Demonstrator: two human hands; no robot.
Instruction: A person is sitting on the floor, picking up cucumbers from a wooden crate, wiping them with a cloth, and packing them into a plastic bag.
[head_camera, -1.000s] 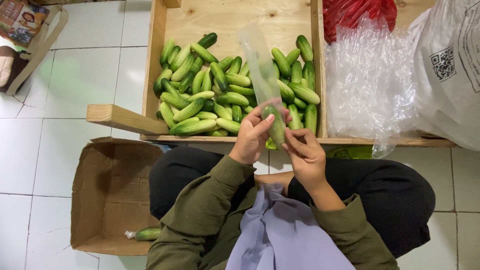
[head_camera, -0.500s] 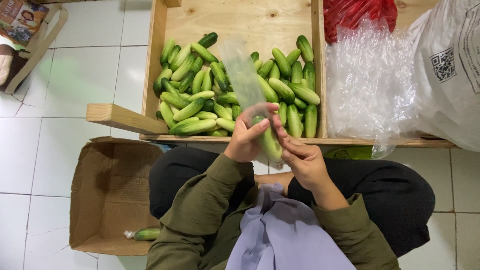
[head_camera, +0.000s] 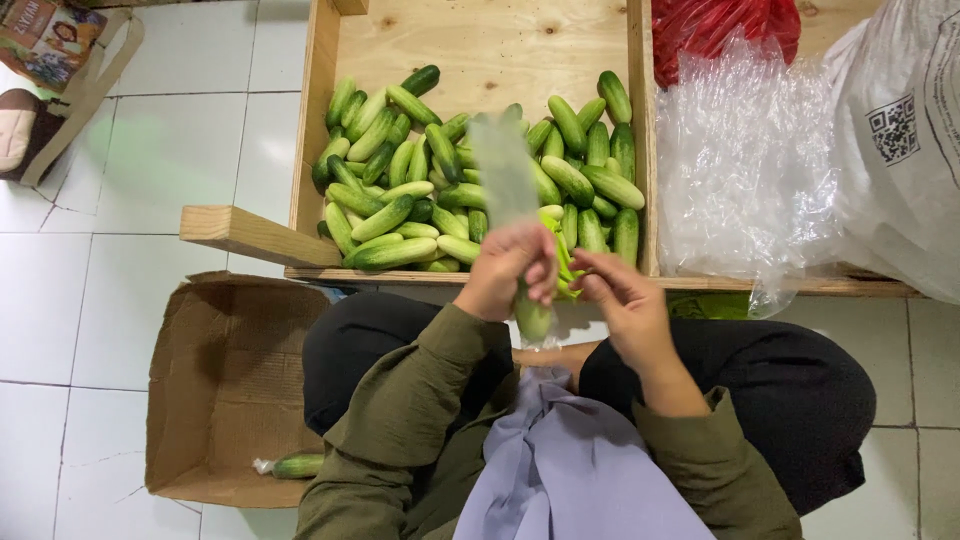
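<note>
Now left hand clenched round bagged cucumber (clear plastic bag rising above), right hand pinching bag edge, above wooden crate.

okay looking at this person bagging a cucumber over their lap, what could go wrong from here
1. The left hand holds the cucumber through a thin clear bag over the lap; if that grip slackens, it may slide out and drop.
2. The right hand is beside the bag, not clearly gripping it, so the loose top could flop shut or tear.
3. The cardboard box sits off to the left, so a toss might miss it.
</note>
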